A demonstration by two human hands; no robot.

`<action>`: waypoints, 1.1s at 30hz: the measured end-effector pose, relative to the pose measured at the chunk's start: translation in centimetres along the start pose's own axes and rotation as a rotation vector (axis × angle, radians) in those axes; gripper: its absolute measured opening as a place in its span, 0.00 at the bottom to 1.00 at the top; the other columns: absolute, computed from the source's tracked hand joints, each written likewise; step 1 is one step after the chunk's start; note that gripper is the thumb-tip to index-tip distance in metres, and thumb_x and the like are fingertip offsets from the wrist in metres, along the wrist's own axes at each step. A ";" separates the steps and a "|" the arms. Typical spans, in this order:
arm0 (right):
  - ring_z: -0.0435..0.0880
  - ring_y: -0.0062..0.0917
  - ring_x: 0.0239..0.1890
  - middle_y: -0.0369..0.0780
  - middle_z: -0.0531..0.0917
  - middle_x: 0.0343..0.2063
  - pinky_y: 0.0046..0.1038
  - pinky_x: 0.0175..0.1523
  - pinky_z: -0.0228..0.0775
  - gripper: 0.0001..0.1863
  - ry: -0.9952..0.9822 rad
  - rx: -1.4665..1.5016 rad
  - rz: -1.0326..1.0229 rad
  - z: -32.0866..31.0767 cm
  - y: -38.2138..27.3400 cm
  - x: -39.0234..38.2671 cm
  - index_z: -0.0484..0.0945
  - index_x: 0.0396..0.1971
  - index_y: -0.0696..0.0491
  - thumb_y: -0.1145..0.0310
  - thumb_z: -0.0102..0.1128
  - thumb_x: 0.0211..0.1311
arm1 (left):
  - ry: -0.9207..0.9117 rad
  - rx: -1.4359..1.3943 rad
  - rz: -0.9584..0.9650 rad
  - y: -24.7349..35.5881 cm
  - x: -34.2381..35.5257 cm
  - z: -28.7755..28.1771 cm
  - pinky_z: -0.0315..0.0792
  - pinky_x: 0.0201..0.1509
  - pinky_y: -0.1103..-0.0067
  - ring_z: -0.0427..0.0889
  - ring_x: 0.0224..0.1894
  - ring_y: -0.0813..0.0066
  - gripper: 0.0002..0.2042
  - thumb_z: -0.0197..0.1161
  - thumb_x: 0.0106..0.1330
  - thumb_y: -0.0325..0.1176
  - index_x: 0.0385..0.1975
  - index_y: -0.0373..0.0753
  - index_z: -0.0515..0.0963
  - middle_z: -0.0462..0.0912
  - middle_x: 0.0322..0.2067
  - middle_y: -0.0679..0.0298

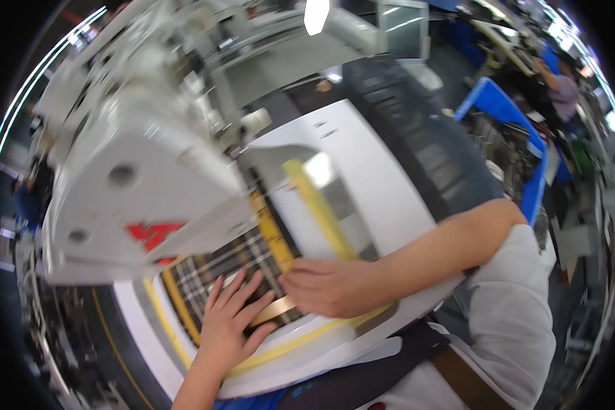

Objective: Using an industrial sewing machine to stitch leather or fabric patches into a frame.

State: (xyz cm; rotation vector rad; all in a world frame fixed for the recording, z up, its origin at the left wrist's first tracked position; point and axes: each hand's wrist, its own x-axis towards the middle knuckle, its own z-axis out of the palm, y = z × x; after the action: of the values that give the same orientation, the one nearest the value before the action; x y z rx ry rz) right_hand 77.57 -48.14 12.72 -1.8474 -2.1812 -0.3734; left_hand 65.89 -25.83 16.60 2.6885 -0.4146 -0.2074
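Observation:
A piece of dark plaid fabric (199, 275) lies under the white sewing machine head (150, 178), framed by yellow strips on a white board. My left hand (232, 318) rests on the fabric with its fingers spread. My right hand (331, 285) is closed, with fingers curled at the fabric's right edge, by the lower end of a yellow strip with dark marks (273, 236). Whatever its fingertips pinch is hidden. Between the two hands, a shiny tan strip (276, 309) lies across the fabric. The machine head hides the fabric's far part.
The white board (372, 167) carries a long pale-yellow strip (321, 215) right of the fabric. A blue bin (541, 174) full of dark pieces stands at the right. Beyond it, another person (562, 89) is at work. The machine's bulk fills the upper left.

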 end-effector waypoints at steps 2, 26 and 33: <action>0.75 0.36 0.50 0.48 0.78 0.43 0.37 0.63 0.58 0.17 0.092 -0.008 0.002 0.6 0.2 0.0 0.77 0.35 0.62 0.65 0.50 0.51 | 0.020 0.024 -0.007 0.1 -0.3 0.3 0.49 0.68 0.56 0.63 0.65 0.53 0.23 0.66 0.53 0.44 0.50 0.46 0.77 0.70 0.60 0.59; 0.73 0.33 0.37 0.41 0.75 0.29 0.39 0.54 0.60 0.09 0.258 -0.025 0.012 3.5 1.6 -0.3 0.76 0.25 0.56 0.65 0.54 0.54 | 0.155 0.063 -0.023 1.2 0.0 2.4 0.47 0.69 0.57 0.57 0.67 0.49 0.24 0.64 0.51 0.38 0.49 0.37 0.74 0.65 0.62 0.52; 0.74 0.31 0.38 0.40 0.75 0.32 0.32 0.49 0.65 0.09 0.259 0.060 0.134 4.0 2.4 0.7 0.76 0.25 0.54 0.64 0.56 0.55 | 0.222 0.080 -0.128 -0.6 -0.7 3.4 0.55 0.64 0.60 0.64 0.60 0.50 0.25 0.67 0.51 0.40 0.51 0.41 0.75 0.70 0.57 0.53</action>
State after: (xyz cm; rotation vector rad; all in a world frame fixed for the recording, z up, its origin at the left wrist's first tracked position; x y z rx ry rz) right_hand 79.71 -45.65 9.34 -1.7901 -1.8677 -0.4839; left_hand 64.64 -26.39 13.34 2.7792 -0.1864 0.0735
